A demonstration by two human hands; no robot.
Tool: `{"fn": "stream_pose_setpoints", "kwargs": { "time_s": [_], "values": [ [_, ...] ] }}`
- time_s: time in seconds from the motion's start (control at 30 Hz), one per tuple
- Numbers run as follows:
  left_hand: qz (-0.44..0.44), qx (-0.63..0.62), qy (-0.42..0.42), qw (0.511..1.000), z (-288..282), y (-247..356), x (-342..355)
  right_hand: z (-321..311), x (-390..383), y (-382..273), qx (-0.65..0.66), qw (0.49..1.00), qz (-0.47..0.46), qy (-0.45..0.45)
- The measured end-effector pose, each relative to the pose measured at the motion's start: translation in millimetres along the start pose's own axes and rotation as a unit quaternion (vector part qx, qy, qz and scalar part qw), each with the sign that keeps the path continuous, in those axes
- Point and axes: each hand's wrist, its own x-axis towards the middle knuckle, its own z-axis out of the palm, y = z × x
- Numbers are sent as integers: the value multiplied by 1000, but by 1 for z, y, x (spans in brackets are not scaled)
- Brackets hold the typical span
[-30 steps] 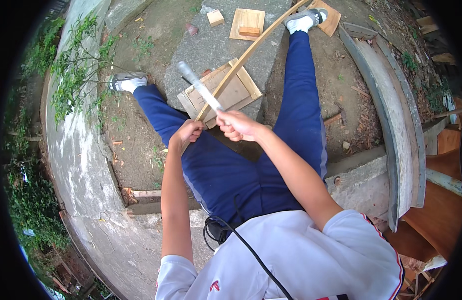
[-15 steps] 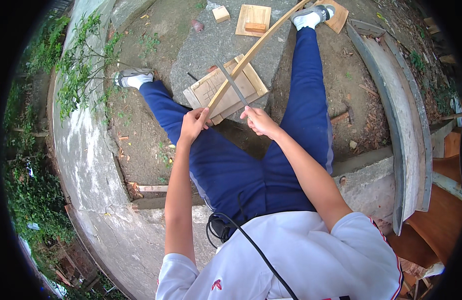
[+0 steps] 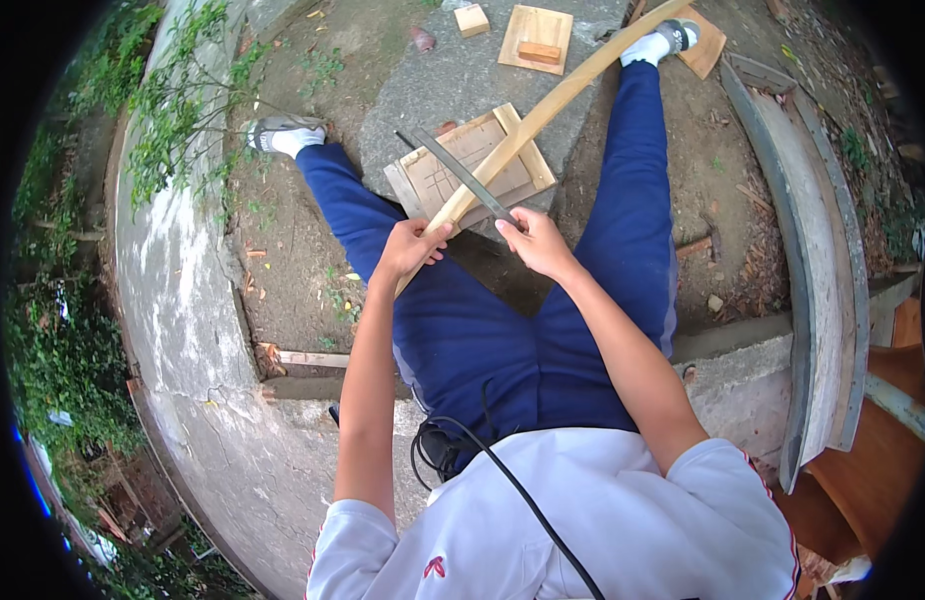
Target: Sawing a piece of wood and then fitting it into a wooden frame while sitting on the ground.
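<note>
While the long wooden strip (image 3: 567, 92) runs slantwise from beside the left thigh (image 3: 437, 290) up to the right shoe (image 3: 672, 37), the left hand (image 3: 415, 248) grasps it near its lower end, thumb on top and fingers curled around the edge. The right hand (image 3: 535, 243) is closed around the near end of a narrow grey metal bar (image 3: 450, 165), thumb along it. The bar crosses over the strip just ahead of both hands; whether they touch cannot be told. Beneath the crossing, a framed wooden board (image 3: 519, 175) lies on the stone slab (image 3: 402, 95).

The strip looks light for its length, fairly stiff across a short span but likely springy toward the far end; its bowed look may owe something to the lens. Held at one end only, it would probably swing or twist, so a firm pinch on the broad faces, close to the worked spot, seems best. Bare wood should grip well, though its edges may splinter. The bar looks rigid, hard and denser than the wood; its near end, clear of the strip, appears the sensible hold.
</note>
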Motion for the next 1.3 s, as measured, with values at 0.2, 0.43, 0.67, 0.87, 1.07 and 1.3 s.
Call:
{"fn": "stream_pose_setpoints", "kwargs": {
  "time_s": [0.2,0.43,0.67,0.87,1.07,1.3],
  "values": [
    [94,218,145,961,7,18,-22,11,-14,-18,-124,992,-1,-3],
    [133,326,237,905,18,13,-32,30,-18,-9,-179,976,-118,40],
    [147,377,217,888,34,0,-32,43,-20,0,-249,964,-93,1],
    [127,381,217,890,33,2,-32,47,-20,2,-253,964,-81,-14],
    [64,389,203,896,34,3,-25,54,-20,7,-290,954,-78,1],
    [44,300,140,943,16,-1,-20,54,-23,5,-275,959,-64,-1]
  ]
}}
